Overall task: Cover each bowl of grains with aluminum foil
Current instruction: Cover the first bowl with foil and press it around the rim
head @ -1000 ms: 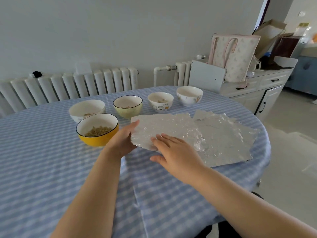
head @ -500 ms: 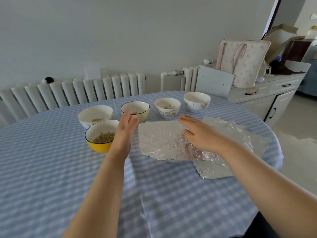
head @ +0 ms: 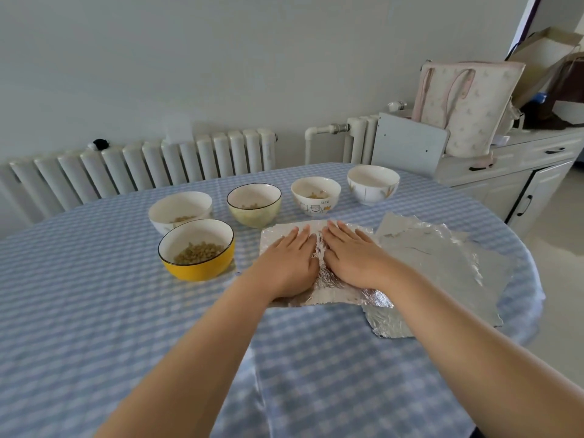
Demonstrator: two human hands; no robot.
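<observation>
Several uncovered bowls stand on the blue checked table (head: 94, 311): a yellow bowl (head: 197, 249) with grains nearest, a white bowl (head: 180, 211) behind it, a pale green bowl (head: 254, 204), a small printed bowl (head: 315, 195) and a white bowl (head: 373, 184) at the far right. A top sheet of aluminum foil (head: 319, 270) lies flat right of the yellow bowl. My left hand (head: 287, 262) and my right hand (head: 354, 256) rest palm-down side by side on it, fingers spread. More foil sheets (head: 436, 260) lie under and to the right of it.
A white radiator (head: 142, 165) runs along the wall behind the table. A white cabinet (head: 518, 172) with a pale tote bag (head: 464, 102) and paper bags stands at the right. The table's right edge is just past the foil.
My left hand came down from upright beside the yellow bowl onto the foil. My right hand slid left to lie next to it. Both palms now press the top sheet flat.
</observation>
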